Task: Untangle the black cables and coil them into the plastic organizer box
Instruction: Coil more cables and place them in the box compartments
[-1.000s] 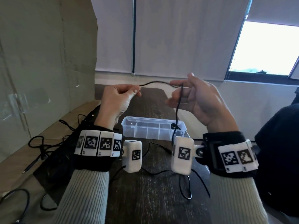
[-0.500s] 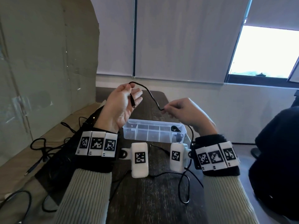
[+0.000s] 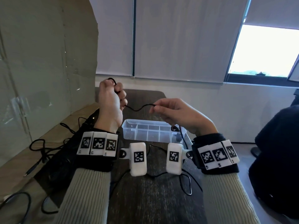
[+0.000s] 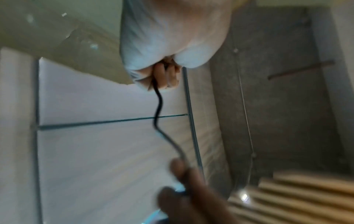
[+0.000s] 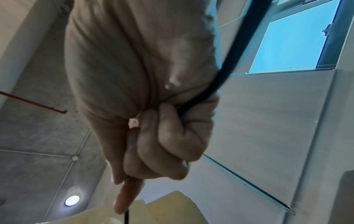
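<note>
A thin black cable runs in a wavy line between my two raised hands. My left hand is curled in a fist round one end of it, a small loop showing above the knuckles. My right hand pinches the cable between thumb and fingers; the rest hangs down past the wrist. In the left wrist view the cable leaves the fist and reaches the other hand's fingers. In the right wrist view the cable passes through curled fingers. The clear plastic organizer box sits on the dark table below, a dark item in its right end.
More black cables lie tangled on the tan surface at left. A loose cable loop lies on the dark wood table near my wrists. A cardboard panel stands at left. A dark-clothed person is at the right edge.
My left hand closed into a fist and gathered cable into it. The right hand slid along the cable and now pinches it lower, nearer the box.
</note>
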Tool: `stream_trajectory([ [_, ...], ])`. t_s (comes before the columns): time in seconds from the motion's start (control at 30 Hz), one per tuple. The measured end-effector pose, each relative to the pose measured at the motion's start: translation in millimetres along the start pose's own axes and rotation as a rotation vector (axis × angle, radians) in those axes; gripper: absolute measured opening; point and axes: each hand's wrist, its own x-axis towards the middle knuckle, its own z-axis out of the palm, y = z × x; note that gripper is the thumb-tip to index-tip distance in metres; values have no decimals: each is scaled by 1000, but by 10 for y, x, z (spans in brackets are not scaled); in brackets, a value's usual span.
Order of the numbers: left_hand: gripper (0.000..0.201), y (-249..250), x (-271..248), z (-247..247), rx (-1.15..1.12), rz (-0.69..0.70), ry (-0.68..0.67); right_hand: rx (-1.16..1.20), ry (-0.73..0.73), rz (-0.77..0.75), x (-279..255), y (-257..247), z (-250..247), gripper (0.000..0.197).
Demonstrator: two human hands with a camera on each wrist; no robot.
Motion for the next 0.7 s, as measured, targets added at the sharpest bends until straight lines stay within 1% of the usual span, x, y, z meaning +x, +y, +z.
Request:
stream_trajectory([
  [0.07,23,-48,-42,19,232,109,-48,-45,53,-60,-40,-78,-24,17],
  [0.1,22,-86,-53,20,338,152,-105,-58,83,-86,-44,-105,-31,18],
  [0.17,26,-145,-92,14,619,225,-243,-64,142,-146,-34,-133,-17,19],
  [0.23,31,-194,-123,19,879,262,-369,-85,196,-200,-8,-145,10,20],
  [0.27,33,-209,-140,32,948,243,-425,-102,218,-218,8,-146,16,21],
  [0.3,35,-213,-163,48,961,203,-474,-114,238,-227,17,-139,16,21],
  [0.37,41,-199,-209,89,880,104,-547,-148,294,-225,35,-107,-4,21],
  [0.47,54,-156,-254,131,855,24,-623,-150,367,-227,59,-61,-16,17],
  [0.5,53,-150,-263,131,858,-3,-663,-132,397,-228,70,-49,-11,14],
  [0.57,44,-148,-288,128,829,-76,-755,-82,474,-208,91,-18,-23,6],
  [0.63,36,-160,-285,106,735,-130,-822,-3,543,-175,96,3,-43,7],
  [0.67,34,-172,-270,95,670,-133,-818,34,568,-160,92,11,-60,10],
  [0.7,33,-182,-251,87,602,-128,-784,61,585,-144,82,21,-83,11],
])
